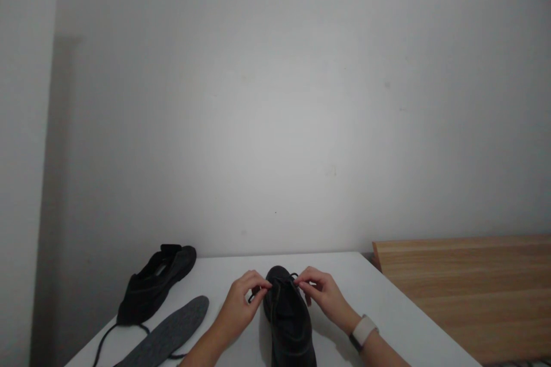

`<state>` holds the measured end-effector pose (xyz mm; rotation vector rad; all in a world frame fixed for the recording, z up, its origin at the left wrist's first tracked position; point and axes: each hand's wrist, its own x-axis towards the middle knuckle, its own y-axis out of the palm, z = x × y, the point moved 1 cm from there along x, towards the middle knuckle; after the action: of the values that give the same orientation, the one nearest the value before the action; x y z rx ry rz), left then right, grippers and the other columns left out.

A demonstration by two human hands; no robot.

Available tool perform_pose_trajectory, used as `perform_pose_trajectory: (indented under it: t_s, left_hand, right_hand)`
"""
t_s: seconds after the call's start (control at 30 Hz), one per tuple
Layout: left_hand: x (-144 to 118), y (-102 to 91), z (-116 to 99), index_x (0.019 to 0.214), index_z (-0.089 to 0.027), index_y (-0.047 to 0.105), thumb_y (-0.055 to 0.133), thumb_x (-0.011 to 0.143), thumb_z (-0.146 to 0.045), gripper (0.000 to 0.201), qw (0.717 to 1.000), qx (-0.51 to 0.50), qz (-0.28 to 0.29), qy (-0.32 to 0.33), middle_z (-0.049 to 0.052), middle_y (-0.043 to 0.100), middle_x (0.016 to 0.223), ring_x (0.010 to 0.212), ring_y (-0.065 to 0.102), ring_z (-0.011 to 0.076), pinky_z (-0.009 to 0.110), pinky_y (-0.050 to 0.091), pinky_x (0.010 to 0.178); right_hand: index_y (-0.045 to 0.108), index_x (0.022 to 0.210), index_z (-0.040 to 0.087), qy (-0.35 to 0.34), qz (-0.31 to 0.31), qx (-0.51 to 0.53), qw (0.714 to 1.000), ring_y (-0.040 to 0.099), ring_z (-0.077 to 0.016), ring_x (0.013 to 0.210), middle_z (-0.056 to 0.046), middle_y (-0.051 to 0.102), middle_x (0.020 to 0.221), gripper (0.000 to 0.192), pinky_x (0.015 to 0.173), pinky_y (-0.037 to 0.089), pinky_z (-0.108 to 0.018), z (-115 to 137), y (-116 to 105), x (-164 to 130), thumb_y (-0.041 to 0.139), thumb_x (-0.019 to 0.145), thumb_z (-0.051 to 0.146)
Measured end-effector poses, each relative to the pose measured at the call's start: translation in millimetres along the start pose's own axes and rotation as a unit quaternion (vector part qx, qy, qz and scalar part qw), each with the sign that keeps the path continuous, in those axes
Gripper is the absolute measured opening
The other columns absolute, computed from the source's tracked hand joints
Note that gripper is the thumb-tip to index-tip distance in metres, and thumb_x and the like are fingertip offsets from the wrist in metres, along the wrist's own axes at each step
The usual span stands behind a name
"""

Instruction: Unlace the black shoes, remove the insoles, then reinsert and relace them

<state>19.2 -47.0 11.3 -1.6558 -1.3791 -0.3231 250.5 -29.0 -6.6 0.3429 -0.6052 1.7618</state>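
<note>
1. Near the white counter's front edge, the left hand and right hand each pinch the thin black lace of a black leather shoe.
2. Lacing looks partway done, untied.
3. Second black shoe, lace loose, and grey insole wait at the left edge.

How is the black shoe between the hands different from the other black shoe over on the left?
The black shoe between the hands stands in the middle of the white table, while the other black shoe sits at the table's left edge.

The left hand and right hand pinch the middle shoe's black lace; nobody touches the left shoe, whose lace trails loose.

Both are dark, low shoes.
</note>
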Motion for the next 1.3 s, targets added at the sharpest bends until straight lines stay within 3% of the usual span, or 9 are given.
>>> perform_pose_trajectory:
  t_s: [0.17,0.37,0.47,0.7,0.87,1.03,1.3]
  left_hand:
    - [0,3.5,6,0.082,-0.018,0.068,0.06,0.08,-0.021,0.009,0.999,0.007,0.004,-0.037,0.005,0.064,0.077,0.071,0.058,0.0159,0.026,0.044,0.068]
    - [1,4.2,11,0.078,-0.018,0.068,0.062,0.079,-0.025,0.009,0.999,0.018,-0.003,-0.028,0.004,0.063,0.074,0.071,0.057,0.0162,0.026,0.044,0.067]
    - [2,2.5,7,0.078,-0.018,0.069,0.06,0.081,-0.027,0.013,1.0,0.017,-0.001,-0.017,0.005,0.064,0.076,0.073,0.057,0.0172,0.028,0.044,0.069]
    - [1,1.4,3,0.082,-0.019,0.07,0.053,0.085,-0.026,0.018,1.0,-0.004,-0.007,-0.001,0.007,0.065,0.079,0.078,0.058,0.0185,0.03,0.045,0.073]
    - [2,5.5,11,0.081,-0.019,0.069,0.058,0.081,-0.025,0.012,0.999,-0.001,-0.021,-0.028,0.005,0.065,0.077,0.073,0.057,0.0175,0.029,0.045,0.07]
    - [2,8.3,13,0.077,-0.018,0.068,0.061,0.078,-0.021,0.008,0.999,0.006,-0.024,-0.034,0.004,0.062,0.074,0.071,0.056,0.0169,0.027,0.043,0.068]
    - [3,5.5,5,0.074,-0.019,0.067,0.058,0.082,-0.03,0.016,0.999,0.027,-0.021,-0.018,0.005,0.061,0.075,0.077,0.053,0.0199,0.031,0.041,0.072]
  right_hand:
    - [0.058,0.083,0.018,0.025,-0.034,0.029,0.999,0.055,-0.0151,0.065,0.0,0.054,0.073,0.031,0.047,0.046,-0.023,-5,2,1,0.07,0.07,0.044]
    - [0.063,0.071,0.016,-0.014,-0.054,-0.109,0.993,0.054,-0.0153,0.066,-0.002,0.06,0.071,0.026,0.062,0.045,-0.028,2,-5,1,0.067,0.073,0.042]
    - [0.065,0.07,0.016,-0.026,-0.045,-0.122,0.991,0.055,-0.0153,0.065,-0.003,0.061,0.072,0.026,0.063,0.044,-0.028,5,-6,1,0.065,0.075,0.042]
    - [0.065,0.079,0.017,-0.001,-0.019,-0.077,0.997,0.059,-0.018,0.07,-0.004,0.065,0.074,0.024,0.066,0.047,-0.03,2,-1,-1,0.063,0.078,0.04]
    - [0.063,0.092,0.018,-0.046,-0.013,-0.143,0.989,0.06,-0.0189,0.076,-0.006,0.065,0.082,0.026,0.071,0.047,-0.031,27,3,-8,0.05,0.087,0.04]
    - [0.058,0.106,0.021,-0.085,0.055,-0.3,0.949,0.056,-0.0162,0.073,-0.004,0.061,0.09,0.025,0.07,0.044,-0.028,60,9,-6,0.055,0.083,0.033]
    - [0.062,0.084,0.017,-0.046,0.122,-0.55,0.825,0.058,-0.0179,0.077,-0.007,0.058,0.092,0.018,0.065,0.039,-0.026,70,31,12,0.051,0.073,0.008]
